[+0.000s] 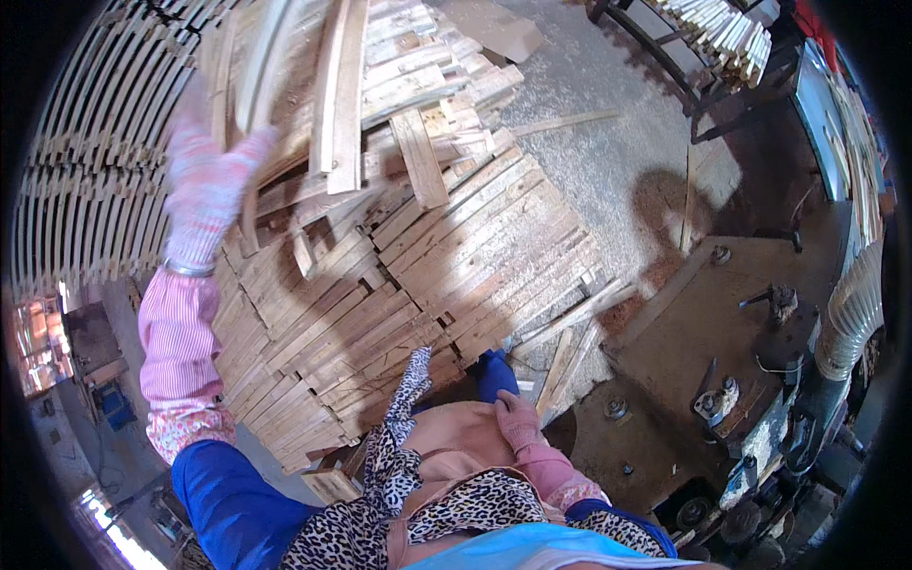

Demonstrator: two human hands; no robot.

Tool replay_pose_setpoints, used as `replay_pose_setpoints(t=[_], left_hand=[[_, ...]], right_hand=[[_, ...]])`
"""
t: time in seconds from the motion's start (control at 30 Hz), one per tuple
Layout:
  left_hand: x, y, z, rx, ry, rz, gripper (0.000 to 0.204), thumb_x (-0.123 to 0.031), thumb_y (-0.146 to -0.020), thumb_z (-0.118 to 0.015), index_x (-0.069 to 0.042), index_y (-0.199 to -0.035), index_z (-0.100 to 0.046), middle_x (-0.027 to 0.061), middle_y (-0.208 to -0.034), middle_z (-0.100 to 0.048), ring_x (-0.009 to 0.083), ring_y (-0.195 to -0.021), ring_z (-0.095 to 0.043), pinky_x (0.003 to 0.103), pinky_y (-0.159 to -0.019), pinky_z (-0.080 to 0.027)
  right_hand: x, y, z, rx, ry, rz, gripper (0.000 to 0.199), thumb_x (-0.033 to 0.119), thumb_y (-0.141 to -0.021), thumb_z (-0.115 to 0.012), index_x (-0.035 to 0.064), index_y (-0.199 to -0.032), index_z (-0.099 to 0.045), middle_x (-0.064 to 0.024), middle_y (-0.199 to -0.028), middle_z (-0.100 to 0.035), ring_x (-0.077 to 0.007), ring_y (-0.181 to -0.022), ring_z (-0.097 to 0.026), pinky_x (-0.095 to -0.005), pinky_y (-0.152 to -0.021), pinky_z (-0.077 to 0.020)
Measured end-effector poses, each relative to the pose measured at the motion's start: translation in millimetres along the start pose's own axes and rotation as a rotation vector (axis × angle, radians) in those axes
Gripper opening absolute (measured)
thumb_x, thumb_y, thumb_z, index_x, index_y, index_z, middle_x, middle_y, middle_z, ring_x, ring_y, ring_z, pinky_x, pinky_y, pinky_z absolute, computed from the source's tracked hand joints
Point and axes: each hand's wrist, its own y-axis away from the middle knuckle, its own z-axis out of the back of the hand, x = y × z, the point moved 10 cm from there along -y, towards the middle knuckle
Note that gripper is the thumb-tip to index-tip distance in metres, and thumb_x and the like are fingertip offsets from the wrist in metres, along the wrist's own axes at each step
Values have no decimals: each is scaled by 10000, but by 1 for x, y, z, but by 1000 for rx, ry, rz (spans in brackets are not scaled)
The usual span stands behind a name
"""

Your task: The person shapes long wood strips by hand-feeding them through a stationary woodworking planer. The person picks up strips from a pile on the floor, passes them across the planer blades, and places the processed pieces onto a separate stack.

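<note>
While the left hand (204,180) reaches up, grip closed on wooden slats (255,66), the right hand (518,418) rests curled.

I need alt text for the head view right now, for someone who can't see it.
Seen from above, a person's gloved left hand reaches up into a stack of loose wooden slats on a big pile of planks. The gloved right hand rests low against their apron, holding nothing visible. A dusty woodworking machine stands at right.
</note>
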Motion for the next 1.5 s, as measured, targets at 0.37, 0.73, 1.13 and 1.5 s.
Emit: replay_pose_setpoints(t=[0.37,0.73,1.13,1.5], left_hand=[[161,342,-379,545,493,679,456,-247,-946,-668,10,-1309,-568,163,-1132,-660,274,-1060,-629,398,-896,-499],[357,274,-515,-307,634,1045,265,-143,-906,-701,-7,-1086,-562,156,-999,-678,264,-859,-653,368,-686,-515],[210,366,-550,231,1038,1285,338,-342,-876,-766,-34,-960,-655,4,-743,-624,140,-640,-569,325,-541,-459],[-112,501,-519,573,1111,611,365,-271,-876,-801,-78,-1165,-692,86,-969,-723,236,-833,-676,397,-804,-545]], right_hand=[[-56,-45,-30,152,-12,-165,393,360,-908,-697,192,-1263,-694,-110,-1041,-698,-319,-999,-673,-415,-890,-531],[-44,-56,-24,147,-10,-9,366,171,-882,-736,82,-1236,-709,-132,-1001,-696,-272,-865,-672,-385,-797,-542],[-40,-54,-18,28,-1,8,378,220,-869,-759,107,-1227,-720,-137,-917,-703,-273,-846,-685,-404,-783,-550],[27,-244,38,-200,-473,-47,928,253,-890,-730,-63,-1573,-187,-273,-1504,-403,-324,-1387,-415,-340,-1131,-351]])
